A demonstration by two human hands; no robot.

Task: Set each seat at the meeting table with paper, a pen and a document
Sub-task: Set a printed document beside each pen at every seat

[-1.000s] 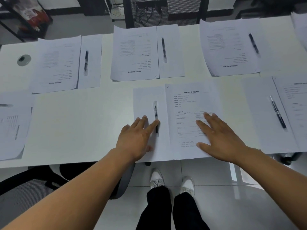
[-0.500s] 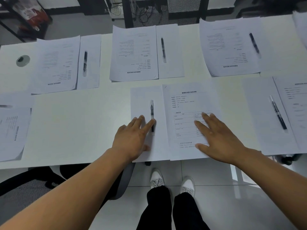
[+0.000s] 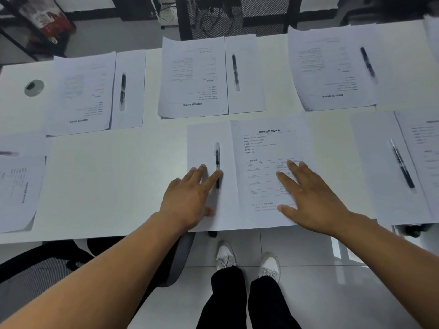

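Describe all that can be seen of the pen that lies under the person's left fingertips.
The pen is a slim stick with a clear barrel and cap and a dark core, plastic by its look. It lies flat on the blank sheet, pointing straight away from the person, parallel to the printed document on its right and apart from it. The left hand lies flat on the sheet, fingers straight, and its forefinger tip touches the pen's left side near the middle. Nothing else touches it.
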